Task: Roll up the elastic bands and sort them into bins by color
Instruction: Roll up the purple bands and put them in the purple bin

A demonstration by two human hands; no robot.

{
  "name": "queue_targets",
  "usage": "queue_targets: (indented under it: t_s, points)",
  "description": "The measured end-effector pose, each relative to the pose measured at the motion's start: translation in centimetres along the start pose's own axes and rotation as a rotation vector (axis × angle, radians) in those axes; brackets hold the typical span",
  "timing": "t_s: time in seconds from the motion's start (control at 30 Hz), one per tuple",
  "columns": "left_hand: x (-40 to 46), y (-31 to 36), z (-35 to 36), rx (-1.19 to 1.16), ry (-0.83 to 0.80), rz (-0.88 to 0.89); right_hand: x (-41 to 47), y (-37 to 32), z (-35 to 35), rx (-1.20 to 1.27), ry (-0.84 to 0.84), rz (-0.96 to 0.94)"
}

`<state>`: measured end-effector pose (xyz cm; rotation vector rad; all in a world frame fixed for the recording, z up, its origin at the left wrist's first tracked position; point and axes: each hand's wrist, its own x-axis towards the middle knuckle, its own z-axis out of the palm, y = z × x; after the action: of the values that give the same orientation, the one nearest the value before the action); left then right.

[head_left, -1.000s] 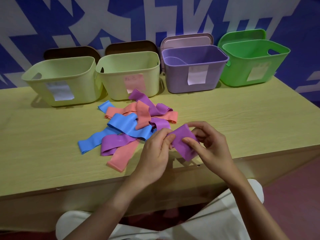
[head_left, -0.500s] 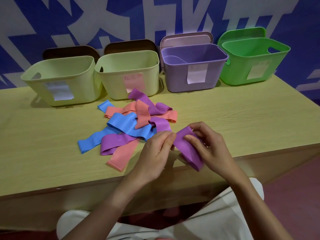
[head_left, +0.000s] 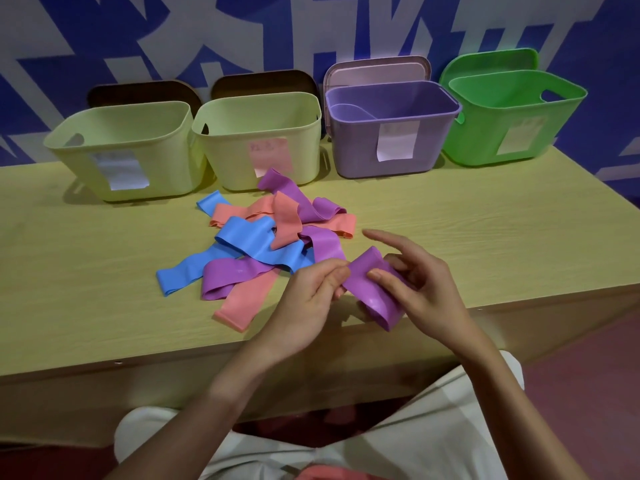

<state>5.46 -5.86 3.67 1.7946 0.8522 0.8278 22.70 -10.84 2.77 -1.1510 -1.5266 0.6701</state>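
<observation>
Head view: a flat purple elastic band (head_left: 372, 289) is held over the wooden surface's (head_left: 485, 237) near edge, pinched by the left hand (head_left: 308, 299) and gripped by the right hand (head_left: 419, 285), index finger raised. At 11 o'clock lies a heap of blue, salmon and purple bands (head_left: 266, 244); bare wood spreads at 3 o'clock. The purple plastic bin (head_left: 391, 133) stands at 12 o'clock, its label unreadable.

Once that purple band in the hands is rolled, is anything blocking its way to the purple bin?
Nothing visible does. The purple band is held by both hands near the table's front edge; the purple bin stands open behind it, its lid propped behind. The band pile lies to the left.
</observation>
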Motion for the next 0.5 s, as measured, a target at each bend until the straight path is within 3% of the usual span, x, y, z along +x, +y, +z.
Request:
queue_targets:
  t_s: [0.27,0.5]
  points:
    - [-0.15,-0.07,-0.1,-0.053,-0.014,-0.059,-0.44,0.47,0.46,-0.054,0.013,0.028]
    - [-0.64,-0.18,-0.04,0.123,0.026,0.091,-0.15,0.5,0.92,-0.04,0.068,0.048]
